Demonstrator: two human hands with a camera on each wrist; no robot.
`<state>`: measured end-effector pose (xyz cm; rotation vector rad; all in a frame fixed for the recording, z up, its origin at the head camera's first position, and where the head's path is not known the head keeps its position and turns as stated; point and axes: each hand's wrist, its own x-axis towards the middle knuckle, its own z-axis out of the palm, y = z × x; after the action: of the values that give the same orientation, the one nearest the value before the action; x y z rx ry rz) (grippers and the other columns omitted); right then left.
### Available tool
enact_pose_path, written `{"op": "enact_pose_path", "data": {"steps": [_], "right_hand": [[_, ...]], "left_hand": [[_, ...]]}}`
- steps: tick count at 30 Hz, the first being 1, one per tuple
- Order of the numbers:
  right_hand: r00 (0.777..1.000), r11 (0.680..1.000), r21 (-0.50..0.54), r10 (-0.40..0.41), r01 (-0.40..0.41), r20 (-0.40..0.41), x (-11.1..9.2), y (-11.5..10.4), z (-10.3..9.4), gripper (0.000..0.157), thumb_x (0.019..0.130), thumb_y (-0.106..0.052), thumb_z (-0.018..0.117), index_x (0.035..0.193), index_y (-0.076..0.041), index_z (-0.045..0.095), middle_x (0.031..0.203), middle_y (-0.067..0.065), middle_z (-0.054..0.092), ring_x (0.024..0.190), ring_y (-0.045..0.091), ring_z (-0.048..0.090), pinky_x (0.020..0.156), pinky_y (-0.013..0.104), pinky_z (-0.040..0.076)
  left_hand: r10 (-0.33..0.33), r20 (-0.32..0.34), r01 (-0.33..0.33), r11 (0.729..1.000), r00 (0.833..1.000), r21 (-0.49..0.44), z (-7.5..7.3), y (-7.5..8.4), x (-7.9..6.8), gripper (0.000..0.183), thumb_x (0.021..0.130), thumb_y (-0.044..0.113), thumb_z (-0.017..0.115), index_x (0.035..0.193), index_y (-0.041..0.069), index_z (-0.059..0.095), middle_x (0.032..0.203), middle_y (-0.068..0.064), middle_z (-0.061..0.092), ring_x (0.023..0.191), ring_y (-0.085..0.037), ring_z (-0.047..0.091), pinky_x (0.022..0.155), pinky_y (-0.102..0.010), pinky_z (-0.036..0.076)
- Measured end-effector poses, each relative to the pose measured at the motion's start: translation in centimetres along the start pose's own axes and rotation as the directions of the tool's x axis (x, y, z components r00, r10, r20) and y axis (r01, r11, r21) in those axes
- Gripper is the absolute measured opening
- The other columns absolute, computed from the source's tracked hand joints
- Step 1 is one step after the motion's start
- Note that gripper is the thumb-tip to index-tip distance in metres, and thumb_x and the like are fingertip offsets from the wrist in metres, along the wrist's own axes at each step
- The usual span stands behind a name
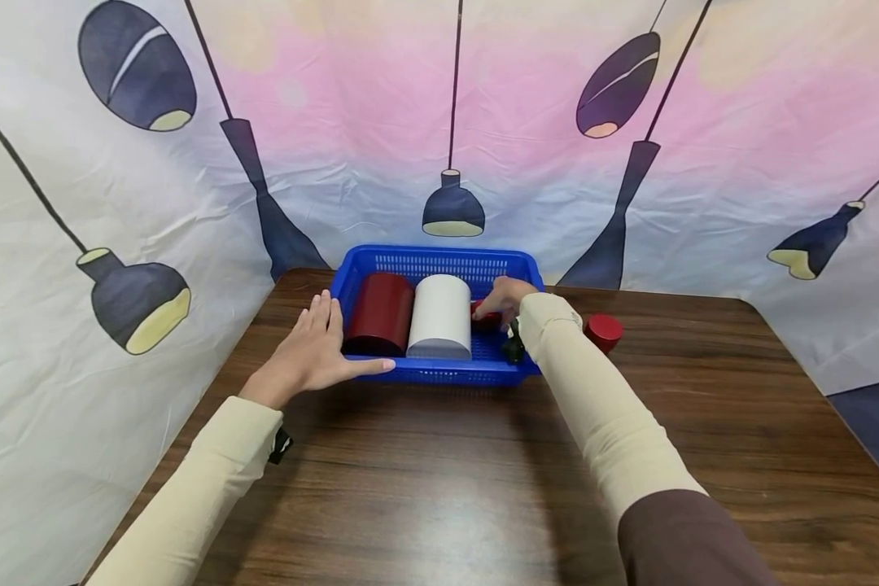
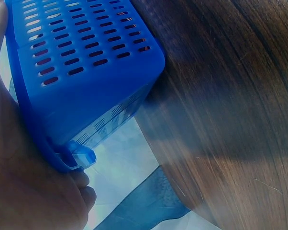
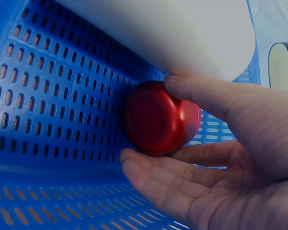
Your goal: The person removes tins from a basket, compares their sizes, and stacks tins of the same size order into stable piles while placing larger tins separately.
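Loading the blue basket point(image 1: 439, 262)
Right hand point(image 1: 508, 298) grips our red lid point(image 3: 160, 117) inside it; left hand point(image 1: 315, 346) flat, steadying it; another red lid point(image 1: 603, 332) waits beside it.

Inside the blue basket point(image 1: 439, 262), the dark red cylinder point(image 1: 379, 313) and white cylinder point(image 1: 441, 316) fill the left and middle; only the right end stays free. A red lid point(image 1: 604, 332) stands on the table point(image 1: 439, 480) beside it.

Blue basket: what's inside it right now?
Inside the blue basket lie a dark red cylinder and a white cylinder, side by side. The right hand grips a small red can beside them. The basket floor under them is hidden.
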<state>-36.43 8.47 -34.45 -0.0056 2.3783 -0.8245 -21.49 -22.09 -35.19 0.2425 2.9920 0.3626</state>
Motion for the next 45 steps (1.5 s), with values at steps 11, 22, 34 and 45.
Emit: {"op": "enact_pose_path", "data": {"steps": [11, 22, 34, 45], "right_hand": [[0.996, 0.999, 0.031, -0.018, 0.021, -0.092, -1.5, -0.4, -0.3, 0.085, 0.092, -0.018, 0.074, 0.155, 0.002, 0.021, 0.15, 0.024, 0.038, 0.123, 0.042, 0.059, 0.094, 0.047, 0.055], [0.979, 0.991, -0.057, -0.126, 0.118, -0.163, -4.3, -1.4, -1.6, 0.063, 0.094, -0.023, 0.072, 0.138, 0.005, 0.037, 0.135, 0.025, 0.046, 0.113, 0.04, 0.065, 0.093, 0.044, 0.057], [0.95, 0.982, -0.086, -0.185, 0.168, -0.251, -6.6, -1.5, -3.5, 0.045, 0.093, -0.025, 0.073, 0.114, 0.001, 0.042, 0.118, 0.022, 0.05, 0.105, 0.039, 0.066, 0.088, 0.043, 0.059], [0.9, 0.949, -0.242, -0.278, 0.203, -0.335, -9.2, 0.5, -6.4, 0.042, 0.093, -0.035, 0.073, 0.098, 0.003, 0.056, 0.093, 0.02, 0.063, 0.066, 0.023, 0.066, 0.061, 0.029, 0.056]], "left_hand": [[-0.002, 0.004, 0.002, 1.0, 1.0, -0.003, -0.2, 0.2, 0.0, 0.145, 0.072, 0.095, 0.049, 0.156, -0.012, 0.001, 0.164, -0.031, -0.009, 0.151, -0.047, -0.01, 0.121, -0.06, 0.001], [-0.005, 0.01, 0.005, 1.0, 1.0, -0.009, 0.0, 0.0, 0.0, 0.145, 0.072, 0.095, 0.049, 0.156, -0.012, 0.0, 0.164, -0.031, -0.01, 0.151, -0.047, -0.01, 0.121, -0.06, 0.0], [-0.006, 0.017, 0.006, 1.0, 1.0, -0.007, 0.0, 0.0, 0.1, 0.145, 0.072, 0.096, 0.048, 0.156, -0.012, -0.001, 0.164, -0.031, -0.011, 0.151, -0.046, -0.012, 0.121, -0.06, -0.001], [-0.006, 0.018, 0.006, 1.0, 1.0, -0.002, -0.2, 0.1, 0.1, 0.146, 0.071, 0.096, 0.047, 0.156, -0.013, -0.001, 0.164, -0.031, -0.011, 0.151, -0.047, -0.012, 0.121, -0.061, 0.0]]}}
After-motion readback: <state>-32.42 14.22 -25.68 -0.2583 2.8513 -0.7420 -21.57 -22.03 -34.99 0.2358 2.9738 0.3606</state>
